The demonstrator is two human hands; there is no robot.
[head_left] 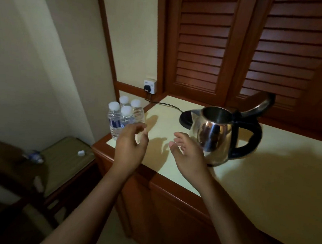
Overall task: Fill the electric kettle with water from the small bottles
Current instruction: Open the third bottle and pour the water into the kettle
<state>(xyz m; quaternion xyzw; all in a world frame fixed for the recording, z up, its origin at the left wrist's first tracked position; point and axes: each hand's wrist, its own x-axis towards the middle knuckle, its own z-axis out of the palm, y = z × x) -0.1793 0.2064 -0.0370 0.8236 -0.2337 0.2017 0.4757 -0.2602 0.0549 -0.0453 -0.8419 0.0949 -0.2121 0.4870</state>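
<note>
A stainless-steel electric kettle (218,133) stands on the cream countertop (266,177) with its lid (260,106) swung up and back, so the mouth is uncovered; its black handle faces right. It sits off its black power base (186,119), which lies just behind and to the left, with a cord (165,104) running to a plug in the wall socket (150,86). Four small water bottles (123,117) with white caps stand close together at the left back corner of the counter, all capped. The left hand (131,144) hovers just in front of the bottles, fingers loosely curled and holding nothing; whether it touches the nearest bottle cannot be told. The right hand (187,152) hangs over the counter just left of the kettle, fingers relaxed and spread, empty, near the metal body but apart from it. Louvred wooden doors (237,47) rise behind the counter. To the lower left, on a padded bench (66,157), lie an empty bottle (35,156) on its side and a loose white cap (80,152)
</note>
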